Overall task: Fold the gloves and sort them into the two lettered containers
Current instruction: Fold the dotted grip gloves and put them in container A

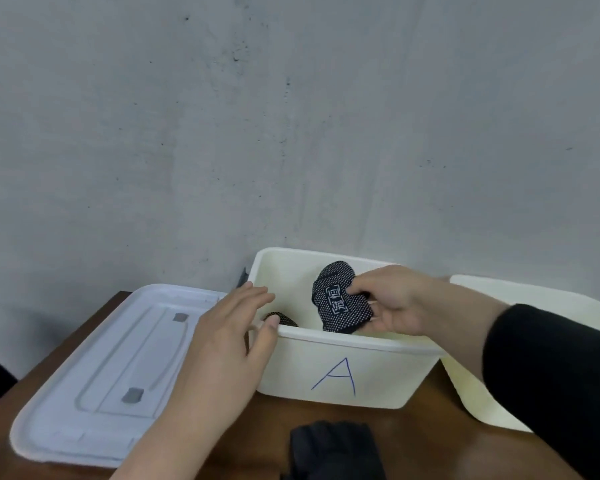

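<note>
Dark gloves (336,450) lie nearest; right hand (392,299) pinches dotted knit glove (340,297); left hand (227,337) flat, released.

I see a grey wall (291,116), scuffed with dark specks, rising behind a brown wooden table (413,431) under flat, even light.

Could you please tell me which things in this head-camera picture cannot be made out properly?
- Second container: its letter is hidden by the right sleeve and the frame edge.
- Glove in container A by the left hand: mostly hidden by the thumb and rim.
- Dark gloves on the table: cut off by the bottom edge.
- Print on the dotted glove: partly covered by the right hand.
</note>
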